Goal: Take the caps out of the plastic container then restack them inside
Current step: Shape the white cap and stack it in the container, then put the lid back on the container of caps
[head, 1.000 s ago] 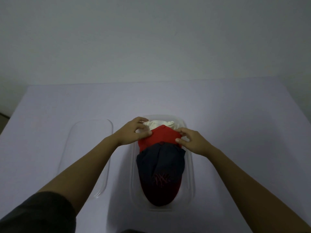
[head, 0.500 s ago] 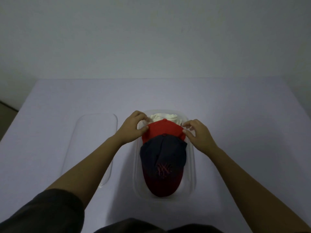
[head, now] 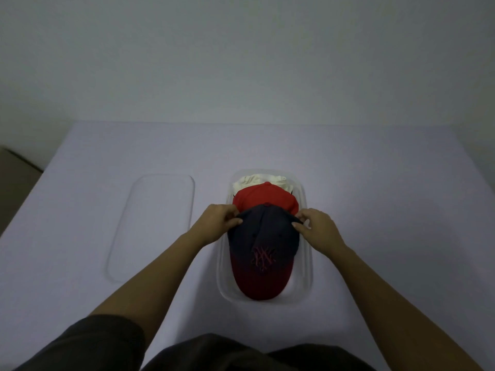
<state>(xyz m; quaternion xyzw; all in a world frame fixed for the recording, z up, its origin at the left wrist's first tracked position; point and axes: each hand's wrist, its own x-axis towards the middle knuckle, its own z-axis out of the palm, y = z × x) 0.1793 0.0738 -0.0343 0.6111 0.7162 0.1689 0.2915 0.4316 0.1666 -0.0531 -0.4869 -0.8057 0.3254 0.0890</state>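
Note:
A clear plastic container [head: 307, 266] sits on the table ahead of me, holding three nested caps. Nearest lies a navy cap [head: 263, 234] with a dark red brim and red embroidered logo. Behind it is a red cap [head: 263, 195], and at the far end a white cap [head: 257, 180]. My left hand [head: 218, 222] pinches the navy cap's left rear edge. My right hand [head: 317, 228] pinches its right rear edge. Both thumbs press on the navy crown.
The container's clear lid [head: 155, 223] lies flat on the table to the left of the container. The table is covered in a pale lilac cloth [head: 388, 210] and backs onto a plain wall. My dark sleeves fill the bottom edge.
Both hands slid back toward me from the red cap's sides to the rear edges of the navy cap. The caps stay in the container.

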